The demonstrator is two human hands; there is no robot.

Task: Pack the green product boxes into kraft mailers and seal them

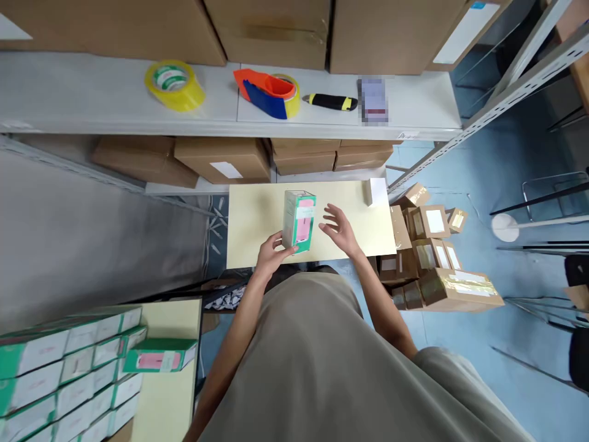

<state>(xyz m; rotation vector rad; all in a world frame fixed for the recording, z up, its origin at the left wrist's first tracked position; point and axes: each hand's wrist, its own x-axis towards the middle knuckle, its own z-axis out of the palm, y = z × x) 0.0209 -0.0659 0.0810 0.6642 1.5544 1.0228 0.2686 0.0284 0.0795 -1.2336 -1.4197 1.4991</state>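
My left hand grips the lower part of a small green and white product box with a pink picture on its front. The box is upright, just above or on the pale yellow table; I cannot tell which. To the right of the box, my right hand is held apart from it, fingers spread and nothing in them. A small white block-like item sits at the table's far right corner.
A shelf ahead carries yellow tape, a tape dispenser, a utility knife and cartons. Stacked green and white boxes stand at lower left, one box beside them. Cardboard parcels lie on the floor at right.
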